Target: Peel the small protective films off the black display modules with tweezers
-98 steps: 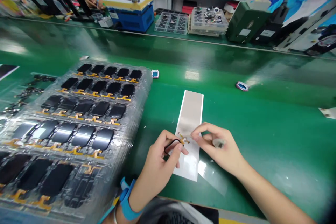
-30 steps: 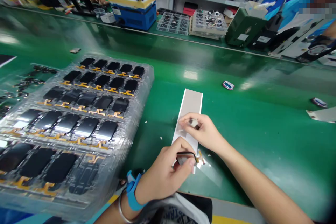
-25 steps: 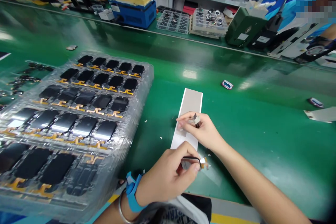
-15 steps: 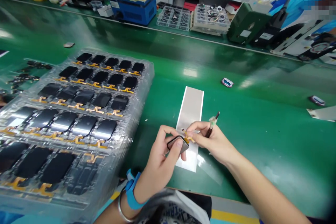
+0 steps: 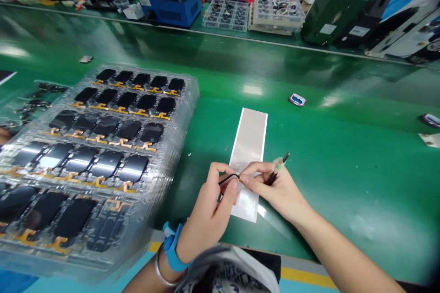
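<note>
left hand (image 5: pixel 206 205): thumb and fingers closed on a thin, black-rimmed panel (image 5: pixel 229 176); right hand (image 5: pixel 283 192): fingertips pinched together at its end, a slender dark rod (image 5: pixel 277 166) clasped behind. beneath lies a long, white-edged grey strip (image 5: pixel 250 135), toward the green surface's (image 5: pixel 330 183) near edge.
</note>
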The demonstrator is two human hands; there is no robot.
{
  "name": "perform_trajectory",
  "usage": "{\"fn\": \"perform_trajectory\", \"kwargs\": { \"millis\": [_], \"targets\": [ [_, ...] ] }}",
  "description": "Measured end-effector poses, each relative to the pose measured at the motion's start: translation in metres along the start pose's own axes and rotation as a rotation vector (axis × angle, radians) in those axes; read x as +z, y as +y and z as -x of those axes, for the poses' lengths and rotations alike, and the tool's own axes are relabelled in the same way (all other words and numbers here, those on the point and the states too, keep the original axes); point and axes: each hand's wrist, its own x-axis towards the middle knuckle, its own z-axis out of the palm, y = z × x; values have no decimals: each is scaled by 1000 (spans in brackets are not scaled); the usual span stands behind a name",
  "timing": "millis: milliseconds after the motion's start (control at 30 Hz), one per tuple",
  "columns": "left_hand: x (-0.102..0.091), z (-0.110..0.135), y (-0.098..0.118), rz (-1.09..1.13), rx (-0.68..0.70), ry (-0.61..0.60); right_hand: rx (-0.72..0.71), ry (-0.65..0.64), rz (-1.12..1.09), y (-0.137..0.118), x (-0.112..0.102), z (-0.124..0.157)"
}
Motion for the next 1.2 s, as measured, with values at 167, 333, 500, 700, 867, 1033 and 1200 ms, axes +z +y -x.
{"fn": "perform_trajectory", "kwargs": {
  "millis": [167, 333, 500, 700, 867, 1033, 1200],
  "targets": [
    [-1, 1, 1, 69, -38, -65, -114, 121, 110, -1, 6, 3],
    [0, -1, 0, 113, -42, -62, -275, 180, 181, -2, 10, 4],
    [0, -2, 0, 124, -45, -54, -296, 183, 191, -2, 10, 4],
    [0, -4, 1, 116, -33, -70, -281, 169, 181, -2, 10, 4],
    [0, -6, -1, 64, 11, -70, -198, 138, 145, -2, 10, 4],
    [-1, -5, 0, -90, 25, -58, -332, 235, 23, -8, -13, 5],
    [2, -8, 10, -590, 237, -205, -512, 490, 181, -7, -40, 12]
  ]
}}
